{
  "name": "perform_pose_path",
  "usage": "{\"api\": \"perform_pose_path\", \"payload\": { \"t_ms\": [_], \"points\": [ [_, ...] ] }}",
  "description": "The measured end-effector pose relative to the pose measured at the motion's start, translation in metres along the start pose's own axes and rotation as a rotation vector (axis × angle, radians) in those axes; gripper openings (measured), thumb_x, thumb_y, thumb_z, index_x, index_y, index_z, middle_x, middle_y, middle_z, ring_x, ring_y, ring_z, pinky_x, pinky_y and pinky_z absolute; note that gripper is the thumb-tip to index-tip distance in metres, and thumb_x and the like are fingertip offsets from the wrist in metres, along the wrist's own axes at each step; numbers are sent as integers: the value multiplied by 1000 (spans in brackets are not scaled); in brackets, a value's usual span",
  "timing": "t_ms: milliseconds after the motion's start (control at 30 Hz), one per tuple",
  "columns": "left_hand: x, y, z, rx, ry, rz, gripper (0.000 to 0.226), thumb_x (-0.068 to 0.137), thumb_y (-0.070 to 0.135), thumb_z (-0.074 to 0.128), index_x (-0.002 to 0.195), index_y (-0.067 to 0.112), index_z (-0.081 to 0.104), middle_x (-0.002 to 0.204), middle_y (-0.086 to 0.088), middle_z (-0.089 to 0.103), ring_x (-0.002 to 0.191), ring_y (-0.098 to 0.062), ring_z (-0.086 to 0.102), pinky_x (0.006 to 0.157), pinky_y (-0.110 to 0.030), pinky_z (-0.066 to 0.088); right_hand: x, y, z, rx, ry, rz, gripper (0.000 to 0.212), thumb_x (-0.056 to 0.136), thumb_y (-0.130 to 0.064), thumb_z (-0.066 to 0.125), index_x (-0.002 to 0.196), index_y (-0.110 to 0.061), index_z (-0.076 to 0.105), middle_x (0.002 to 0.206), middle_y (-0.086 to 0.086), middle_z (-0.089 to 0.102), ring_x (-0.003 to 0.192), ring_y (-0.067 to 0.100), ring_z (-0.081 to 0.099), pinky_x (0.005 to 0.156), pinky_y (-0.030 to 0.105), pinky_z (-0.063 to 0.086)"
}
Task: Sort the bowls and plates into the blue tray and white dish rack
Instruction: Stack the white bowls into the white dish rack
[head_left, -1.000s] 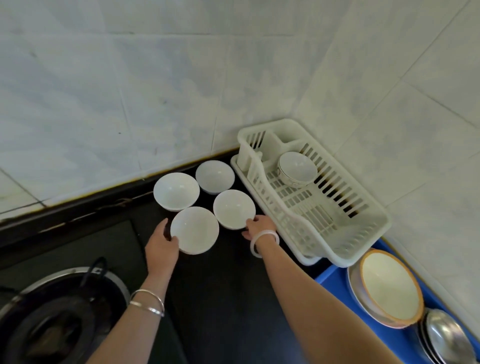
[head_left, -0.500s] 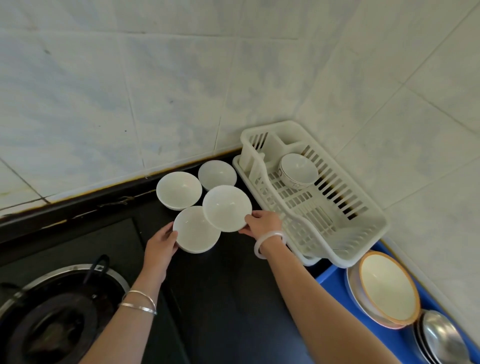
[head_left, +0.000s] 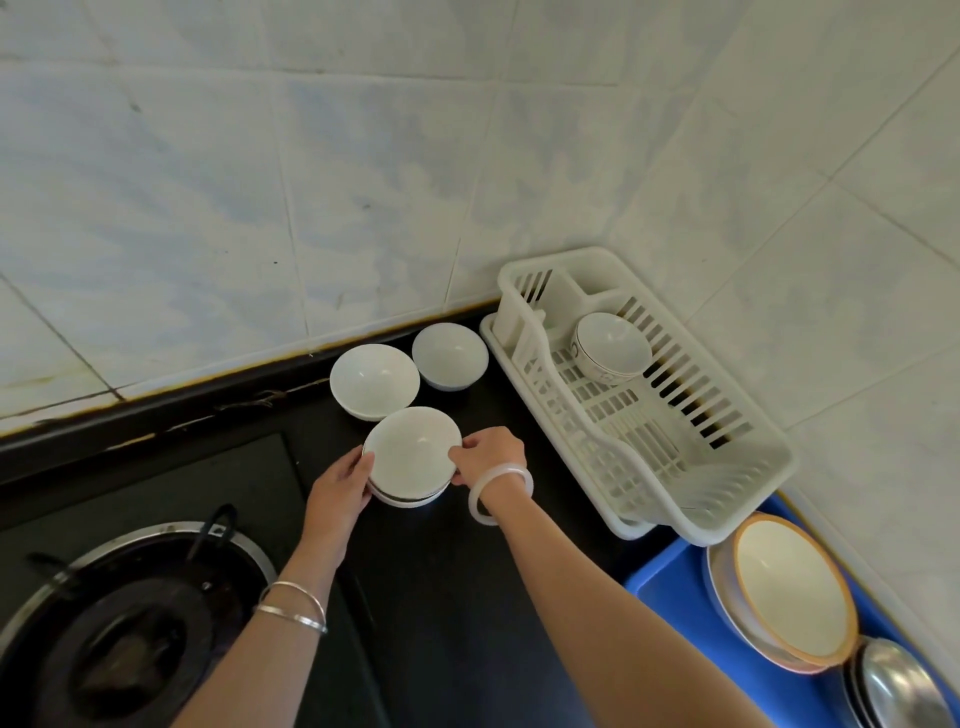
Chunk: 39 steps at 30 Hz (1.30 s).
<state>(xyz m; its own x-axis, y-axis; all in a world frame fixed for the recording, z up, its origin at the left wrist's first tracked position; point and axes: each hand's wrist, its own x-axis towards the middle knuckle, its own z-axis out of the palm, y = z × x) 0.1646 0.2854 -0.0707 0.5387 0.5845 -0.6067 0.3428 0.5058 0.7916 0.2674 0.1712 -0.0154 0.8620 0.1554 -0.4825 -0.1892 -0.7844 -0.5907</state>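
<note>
Two white bowls are nested into a stack (head_left: 411, 453) on the black counter. My left hand (head_left: 340, 480) grips the stack's left side and my right hand (head_left: 488, 454) pinches the upper bowl's right rim. Behind the stack stand two more white bowls, one at the left (head_left: 374, 379) and one at the right (head_left: 450, 355). The white dish rack (head_left: 727, 467) sits in the corner with one patterned bowl (head_left: 613, 347) inside. At the lower right, the blue tray (head_left: 670, 587) holds an orange-rimmed bowl (head_left: 792, 590) on plates.
A gas burner (head_left: 124, 623) with a black pan support sits at the lower left. Steel dishes (head_left: 904, 686) lie in the tray's near end. Tiled walls close the corner behind the rack.
My right hand lifted the right front bowl, carried it left and set it into the bowl at my left hand. The camera view shifted slightly.
</note>
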Motion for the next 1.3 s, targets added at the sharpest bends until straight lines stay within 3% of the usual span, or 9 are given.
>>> {"api": "perform_pose_path", "payload": {
  "t_ms": [233,400,533,633,767,967,1067,1200,1300],
  "points": [
    [5,-1,-1,54,13,-12,42,91,12,53,133,18,50,136,-8,51,123,-25,50,103,-43,44,10,4,4,-53,-46,21,8,81,-17,63,86,-12,68,88,11,72,73,19,66,63,26,51],
    [5,1,-2,17,-8,-71,40,92,13,52,131,21,51,134,-8,52,118,-27,53,92,-39,49,18,9,6,-27,-140,46,30,83,-15,62,112,-19,58,103,5,61,91,21,62,77,33,55],
    [2,3,-6,-31,-52,-155,39,93,18,53,132,23,50,134,-7,50,101,-28,61,76,-34,54,20,12,7,276,-346,157,54,88,-5,53,138,-24,42,128,12,56,104,26,61,82,39,56],
    [-1,3,-5,-62,-72,-176,37,93,19,52,130,23,52,128,-5,51,96,-28,63,66,-31,54,20,17,6,375,-379,151,55,88,-1,52,139,-21,44,127,13,59,95,25,63,82,38,56],
    [-8,11,1,-7,-64,-131,36,92,21,53,128,25,53,122,-2,53,99,-28,64,65,-31,56,17,22,-3,395,-350,112,53,86,1,55,135,-18,49,125,13,60,104,30,64,85,40,57],
    [-25,50,35,36,-181,-27,34,91,23,55,124,30,55,95,10,59,92,-23,66,61,-30,58,7,17,-68,564,-335,-10,49,85,6,56,131,-11,51,100,4,62,106,29,60,83,37,54],
    [-35,73,69,75,-268,9,36,91,22,55,126,28,52,93,8,59,89,-20,67,58,-28,58,8,14,-113,572,-295,-35,51,85,5,57,132,-10,48,114,13,61,103,27,61,85,36,53],
    [-45,95,126,136,-366,67,37,91,22,53,128,26,51,102,4,61,91,-20,68,64,-29,59,18,25,-171,606,-173,-62,35,88,-12,61,123,-10,57,102,5,67,88,20,67,69,26,59],
    [-52,100,174,178,-437,71,36,93,19,51,129,22,50,115,-4,58,96,-24,66,67,-31,59,32,41,-206,707,-35,44,21,88,-32,61,100,-15,63,89,5,66,79,19,67,59,29,58]
  ]
}}
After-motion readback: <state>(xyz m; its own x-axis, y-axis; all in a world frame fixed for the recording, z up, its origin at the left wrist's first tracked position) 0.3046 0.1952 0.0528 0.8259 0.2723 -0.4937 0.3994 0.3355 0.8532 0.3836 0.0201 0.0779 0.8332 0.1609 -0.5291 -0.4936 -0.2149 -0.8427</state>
